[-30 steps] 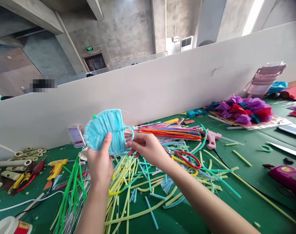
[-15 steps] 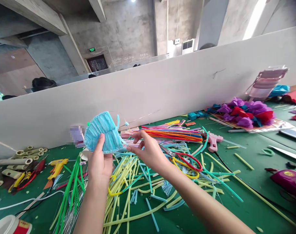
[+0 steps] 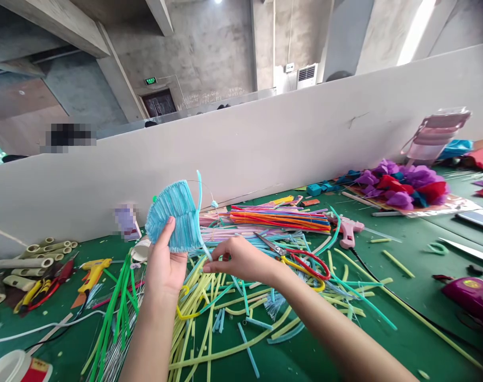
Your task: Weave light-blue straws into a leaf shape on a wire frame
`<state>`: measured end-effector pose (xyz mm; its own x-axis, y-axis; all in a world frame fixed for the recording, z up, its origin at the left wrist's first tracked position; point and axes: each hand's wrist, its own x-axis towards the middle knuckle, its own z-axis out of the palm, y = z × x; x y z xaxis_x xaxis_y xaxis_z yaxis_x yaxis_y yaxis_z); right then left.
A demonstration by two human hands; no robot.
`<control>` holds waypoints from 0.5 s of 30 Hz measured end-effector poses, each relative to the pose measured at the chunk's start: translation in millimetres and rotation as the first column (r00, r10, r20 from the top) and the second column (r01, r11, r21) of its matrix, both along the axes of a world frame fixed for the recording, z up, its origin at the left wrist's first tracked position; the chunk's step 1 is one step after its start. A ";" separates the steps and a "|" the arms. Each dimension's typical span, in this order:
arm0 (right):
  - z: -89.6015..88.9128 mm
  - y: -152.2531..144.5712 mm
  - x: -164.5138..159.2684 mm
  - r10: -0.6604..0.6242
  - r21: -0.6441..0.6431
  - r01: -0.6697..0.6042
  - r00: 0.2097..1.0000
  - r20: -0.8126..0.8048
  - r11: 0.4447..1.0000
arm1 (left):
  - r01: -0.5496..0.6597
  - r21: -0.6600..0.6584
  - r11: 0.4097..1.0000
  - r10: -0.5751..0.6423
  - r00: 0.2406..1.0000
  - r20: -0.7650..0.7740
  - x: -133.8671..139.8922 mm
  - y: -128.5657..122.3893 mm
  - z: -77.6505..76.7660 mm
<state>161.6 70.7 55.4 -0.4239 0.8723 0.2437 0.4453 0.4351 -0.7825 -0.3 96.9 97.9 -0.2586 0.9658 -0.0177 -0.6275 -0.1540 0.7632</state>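
A fan-shaped piece made of light blue pipe cleaners (image 3: 172,212) is held up by my left hand (image 3: 167,260), thumb across its front. Along its right edge runs a single light blue pipe cleaner (image 3: 199,191), its upper end sticking up past the piece. My right hand (image 3: 233,260) pinches the lower end of that strand between thumb and fingers. A thin wire with a small blue tuft (image 3: 214,204) arcs out behind the piece. Below the hands lie yellow-green pipe cleaners (image 3: 197,318) in a loose heap. Scissors with red and yellow handles (image 3: 305,265) rest right of my right hand.
Bundled orange and purple pipe cleaners (image 3: 281,218) lie at the back by a white partition (image 3: 241,154). A pink glue gun (image 3: 348,229) is to the right, a yellow glue gun (image 3: 93,273) to the left. Bamboo pieces (image 3: 26,263) and green pipe cleaners (image 3: 117,302) are at left.
My left hand and the blue piece have shifted slightly right. My right hand has moved down and closed on the strand's lower end; the strand now lies straighter along the piece's edge.
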 end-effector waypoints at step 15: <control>7.8 -3.1 2.7 0.084 0.046 -0.075 0.972 -0.222 0.996 | 0.059 0.031 0.998 -0.057 0.995 -0.076 3.6 -7.1 2.3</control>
<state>164.3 67.6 63.1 -0.4228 0.8267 0.3712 0.2242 0.4923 -0.8410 3.3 89.8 100.2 -0.2016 0.9790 0.0315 -0.5773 -0.1448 0.8036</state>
